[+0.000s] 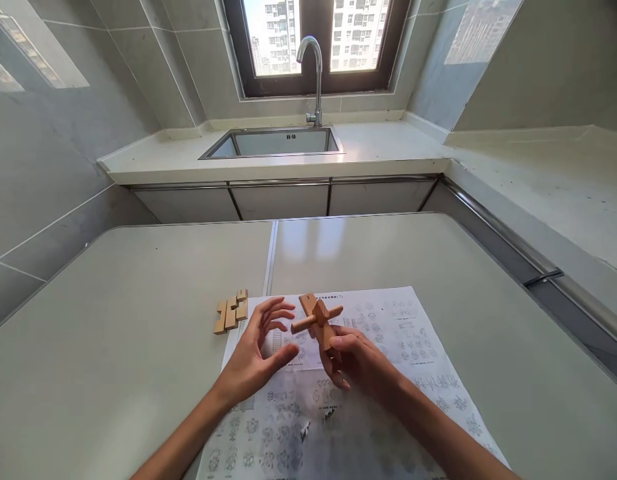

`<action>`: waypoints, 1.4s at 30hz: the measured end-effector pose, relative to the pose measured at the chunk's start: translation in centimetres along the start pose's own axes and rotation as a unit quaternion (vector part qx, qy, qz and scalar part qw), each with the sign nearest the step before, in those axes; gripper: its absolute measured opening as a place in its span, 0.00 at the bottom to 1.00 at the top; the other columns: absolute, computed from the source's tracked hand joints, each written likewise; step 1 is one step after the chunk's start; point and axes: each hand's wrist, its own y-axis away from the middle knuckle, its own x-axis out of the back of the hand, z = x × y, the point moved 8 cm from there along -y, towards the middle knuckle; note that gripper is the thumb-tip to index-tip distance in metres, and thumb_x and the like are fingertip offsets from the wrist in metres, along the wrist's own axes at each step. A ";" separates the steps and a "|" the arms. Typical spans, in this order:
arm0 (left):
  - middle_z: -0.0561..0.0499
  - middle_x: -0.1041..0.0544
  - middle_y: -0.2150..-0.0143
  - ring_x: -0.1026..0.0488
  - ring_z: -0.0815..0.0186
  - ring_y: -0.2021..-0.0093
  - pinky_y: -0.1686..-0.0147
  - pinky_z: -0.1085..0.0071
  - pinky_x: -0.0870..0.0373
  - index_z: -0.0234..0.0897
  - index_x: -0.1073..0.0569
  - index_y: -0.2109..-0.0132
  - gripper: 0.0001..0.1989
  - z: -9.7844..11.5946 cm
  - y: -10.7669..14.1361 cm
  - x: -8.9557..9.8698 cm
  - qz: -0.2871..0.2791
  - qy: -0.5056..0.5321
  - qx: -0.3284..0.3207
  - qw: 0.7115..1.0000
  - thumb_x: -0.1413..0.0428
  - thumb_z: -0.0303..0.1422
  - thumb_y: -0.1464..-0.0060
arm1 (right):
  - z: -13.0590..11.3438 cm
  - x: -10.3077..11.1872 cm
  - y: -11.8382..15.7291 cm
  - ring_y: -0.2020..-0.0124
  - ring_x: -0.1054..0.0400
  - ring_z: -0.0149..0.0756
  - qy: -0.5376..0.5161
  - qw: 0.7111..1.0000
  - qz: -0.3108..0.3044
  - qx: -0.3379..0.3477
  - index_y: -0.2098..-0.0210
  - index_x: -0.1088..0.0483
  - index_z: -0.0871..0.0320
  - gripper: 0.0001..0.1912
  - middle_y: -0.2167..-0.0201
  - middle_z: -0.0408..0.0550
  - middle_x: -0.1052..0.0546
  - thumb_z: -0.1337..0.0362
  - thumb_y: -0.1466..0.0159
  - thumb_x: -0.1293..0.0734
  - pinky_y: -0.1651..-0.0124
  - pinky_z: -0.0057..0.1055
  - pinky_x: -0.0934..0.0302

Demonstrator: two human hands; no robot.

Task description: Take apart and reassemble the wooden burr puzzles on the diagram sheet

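Several notched wooden pieces fitted together form a cross-shaped wooden assembly (pixel 320 311), with a round rod sticking out to both sides. My right hand (pixel 356 353) grips its lower end between thumb and fingers, above a printed paper sheet (pixel 378 400). Just left of the assembly, my left hand (pixel 261 353) has its fingers apart and curved, with nothing in it. A small group of notched wooden blocks (pixel 231 313) lies on the table beside the sheet's upper left edge.
The pale table (pixel 138 320) has a seam running back from the sheet. Beyond it stand a white counter (pixel 388 143), a metal-rimmed sink (pixel 283 141) and a curved faucet (pixel 317 80) under a window. Another counter (pixel 553 187) runs along the right side.
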 end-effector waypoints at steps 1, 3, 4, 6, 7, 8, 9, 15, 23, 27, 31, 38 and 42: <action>0.37 0.31 0.32 0.31 0.47 0.32 0.34 0.48 0.30 0.47 0.39 0.30 0.42 0.2 0.0 -0.3 -0.027 0.025 -0.005 0.999 0.36 0.58 0.43 | 0.2 -0.4 0.2 0.84 0.41 0.27 0.000 1.000 -0.026 -0.012 0.75 0.36 0.56 0.14 0.80 0.42 0.29 0.58 0.37 0.32 0.82 0.26 0.46; 0.35 0.36 0.27 0.36 0.41 0.28 0.31 0.44 0.34 0.48 0.41 0.27 0.50 1.0 0.2 -0.9 -0.089 0.060 -0.017 0.994 0.34 0.62 0.50 | 0.6 -1.2 0.6 0.85 0.41 0.27 0.012 0.996 -0.077 -0.035 0.77 0.37 0.56 0.13 0.83 0.41 0.30 0.59 0.39 0.33 0.81 0.26 0.46; 0.35 0.36 0.27 0.37 0.40 0.28 0.31 0.42 0.36 0.48 0.41 0.27 0.53 1.3 0.3 -1.3 -0.119 0.075 -0.021 0.990 0.33 0.62 0.53 | 0.8 -1.5 0.8 0.86 0.42 0.27 0.021 0.994 -0.098 -0.047 0.77 0.36 0.56 0.12 0.84 0.41 0.31 0.59 0.40 0.33 0.81 0.27 0.47; 0.36 0.34 0.28 0.35 0.39 0.29 0.31 0.40 0.37 0.48 0.39 0.26 0.56 1.9 0.7 -1.9 -0.171 0.096 -0.024 0.980 0.30 0.61 0.57 | 1.3 -1.9 1.2 0.87 0.42 0.28 0.036 0.988 -0.133 -0.070 0.77 0.33 0.57 0.11 0.85 0.40 0.31 0.59 0.42 0.33 0.81 0.27 0.48; 0.36 0.32 0.29 0.33 0.39 0.30 0.32 0.40 0.37 0.48 0.37 0.27 0.56 2.0 0.9 -2.2 -0.190 0.101 -0.022 0.976 0.28 0.60 0.59 | 1.5 -2.0 1.4 0.87 0.42 0.28 0.040 0.985 -0.146 -0.079 0.77 0.32 0.57 0.11 0.85 0.40 0.31 0.58 0.42 0.34 0.81 0.27 0.48; 0.36 0.30 0.30 0.31 0.40 0.32 0.33 0.41 0.36 0.48 0.35 0.29 0.55 1.9 1.0 -2.4 -0.205 0.103 -0.019 0.973 0.27 0.59 0.61 | 1.6 -2.1 1.5 0.87 0.42 0.28 0.041 0.983 -0.157 -0.084 0.77 0.31 0.58 0.11 0.85 0.41 0.31 0.58 0.43 0.34 0.81 0.27 0.49; 0.37 0.27 0.32 0.29 0.40 0.34 0.33 0.42 0.35 0.48 0.33 0.30 0.54 1.8 1.2 -2.6 -0.213 0.102 -0.016 0.972 0.25 0.57 0.63 | 1.7 -2.2 1.6 0.87 0.42 0.28 0.043 0.982 -0.164 -0.086 0.77 0.30 0.58 0.10 0.85 0.41 0.30 0.59 0.43 0.34 0.81 0.27 0.49; 0.41 0.22 0.40 0.25 0.43 0.40 0.38 0.47 0.30 0.45 0.29 0.34 0.51 1.0 1.2 -2.8 -0.191 0.088 -0.008 0.978 0.23 0.52 0.66 | 1.4 -2.3 1.6 0.86 0.42 0.28 0.047 0.984 -0.152 -0.085 0.78 0.34 0.56 0.10 0.84 0.40 0.30 0.60 0.43 0.34 0.79 0.27 0.48; 0.45 0.19 0.51 0.22 0.48 0.48 0.43 0.51 0.27 0.47 0.30 0.33 0.55 0.6 1.4 -2.8 -0.190 0.093 0.005 0.977 0.23 0.55 0.69 | 1.5 -2.9 1.9 0.86 0.40 0.28 0.040 0.979 -0.177 -0.088 0.77 0.32 0.57 0.13 0.84 0.41 0.31 0.58 0.39 0.33 0.79 0.27 0.46; 0.46 0.19 0.51 0.22 0.49 0.49 0.44 0.53 0.27 0.47 0.31 0.31 0.56 0.6 1.6 -3.1 -0.205 0.097 -0.004 0.974 0.23 0.54 0.67 | 1.6 -3.0 1.9 0.84 0.38 0.28 0.039 0.979 -0.175 -0.092 0.75 0.36 0.56 0.17 0.81 0.42 0.28 0.53 0.35 0.32 0.79 0.26 0.45; 0.47 0.22 0.49 0.22 0.51 0.48 0.44 0.54 0.26 0.49 0.32 0.31 0.52 0.3 1.4 -2.3 -0.133 0.035 -0.002 0.990 0.23 0.49 0.63 | 0.3 -2.3 1.5 0.79 0.34 0.29 0.134 0.986 -0.094 -0.033 0.67 0.35 0.56 0.19 0.78 0.41 0.26 0.48 0.30 0.32 0.74 0.26 0.40; 0.50 0.24 0.50 0.22 0.57 0.51 0.48 0.61 0.23 0.51 0.36 0.31 0.49 0.4 0.9 -1.8 -0.050 -0.061 -0.031 0.996 0.23 0.40 0.58 | -1.0 -0.7 1.0 0.79 0.36 0.28 0.220 0.973 0.054 0.037 0.55 0.31 0.57 0.21 0.77 0.37 0.30 0.44 0.28 0.33 0.76 0.25 0.40; 0.50 0.24 0.51 0.22 0.59 0.54 0.53 0.63 0.21 0.50 0.37 0.32 0.48 0.3 0.8 -2.1 -0.043 -0.082 -0.036 0.995 0.24 0.40 0.56 | -0.8 -0.1 1.1 0.80 0.36 0.27 0.239 0.966 0.086 0.045 0.52 0.32 0.56 0.21 0.76 0.37 0.30 0.44 0.27 0.35 0.77 0.25 0.40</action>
